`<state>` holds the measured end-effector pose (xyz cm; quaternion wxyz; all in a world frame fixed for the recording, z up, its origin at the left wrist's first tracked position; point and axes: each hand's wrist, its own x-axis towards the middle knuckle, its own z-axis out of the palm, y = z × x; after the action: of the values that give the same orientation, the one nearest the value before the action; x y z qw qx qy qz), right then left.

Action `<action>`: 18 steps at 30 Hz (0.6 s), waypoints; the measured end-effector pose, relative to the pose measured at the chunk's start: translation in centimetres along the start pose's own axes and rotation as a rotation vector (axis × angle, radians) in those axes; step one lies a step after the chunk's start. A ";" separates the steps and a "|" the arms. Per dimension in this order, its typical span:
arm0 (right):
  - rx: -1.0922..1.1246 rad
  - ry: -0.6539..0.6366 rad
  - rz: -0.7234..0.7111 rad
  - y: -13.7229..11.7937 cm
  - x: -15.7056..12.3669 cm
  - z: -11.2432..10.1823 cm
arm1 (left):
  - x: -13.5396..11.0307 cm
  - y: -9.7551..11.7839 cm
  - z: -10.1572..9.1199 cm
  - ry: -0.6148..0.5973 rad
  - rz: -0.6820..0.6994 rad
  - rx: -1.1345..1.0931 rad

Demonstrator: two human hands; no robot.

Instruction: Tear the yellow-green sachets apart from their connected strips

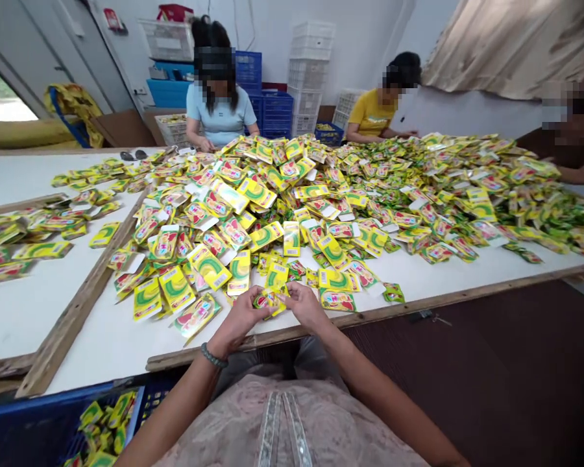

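Observation:
Both hands meet at the near edge of the table, close in front of my body. Between them is a small yellow and green packet (271, 303) with some red print. My left hand (241, 318), below a beaded bracelet, pinches its left side. The fingers of my right hand (307, 307) are closed at its right side. Just beyond lies a flat yellow box (276, 275) with a barcode. A large pile of printed yellow and green boxes (208, 266) spreads over the white table, with smaller green packets (393, 292) among them.
A wooden strip (82, 301) divides the table at left; another wooden edge (418, 300) runs along the front. A blue crate (29, 421) with yellow packs stands at lower left. Several people sit across the pile, including one in a light blue shirt (221, 117). White crates (311, 71) are stacked behind.

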<state>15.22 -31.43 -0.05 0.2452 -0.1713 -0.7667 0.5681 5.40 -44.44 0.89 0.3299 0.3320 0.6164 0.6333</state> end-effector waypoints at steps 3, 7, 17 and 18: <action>0.164 -0.206 0.066 -0.6 0.0 1.3 | -0.8 -0.2 -1.5 0.030 0.002 0.011; -0.023 -0.267 0.041 -1.6 -0.2 2.8 | -0.9 -0.8 -2.8 0.076 -0.066 0.020; 0.227 -0.209 0.213 -1.3 0.1 3.2 | -1.8 -0.4 -1.5 0.101 0.028 0.353; 0.338 -0.214 0.273 -1.2 0.0 3.0 | -1.8 -0.3 -1.4 0.062 0.037 0.315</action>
<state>13.54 -34.11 0.37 0.1089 -0.1688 -0.6520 0.7312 5.23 -46.67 0.58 0.2429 0.3713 0.7117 0.5447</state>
